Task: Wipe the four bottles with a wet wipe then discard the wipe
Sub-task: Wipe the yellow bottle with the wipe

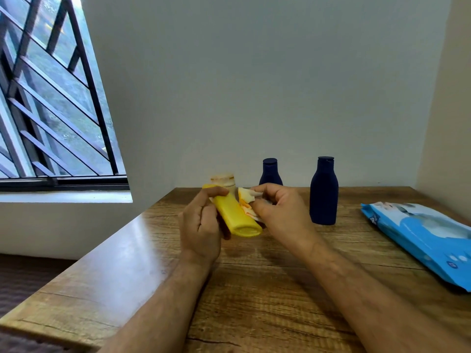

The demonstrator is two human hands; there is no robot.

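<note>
1. Head view: your left hand gripped the yellow bottle tilted above the table.
2. Your right hand pinched the wipe against its side.
3. Step in hand: wiping. Next, judged: the blue bottles standing behind.

The smaller navy bottle shows only cap and shoulders, its base hidden behind the right hand; a cream-capped bottle is likewise mostly covered by the yellow bottle and the left hand. The wipe is largely concealed under the right fingers. The blue wipe pack is cut by the right edge, its print too blurred to read.
</note>
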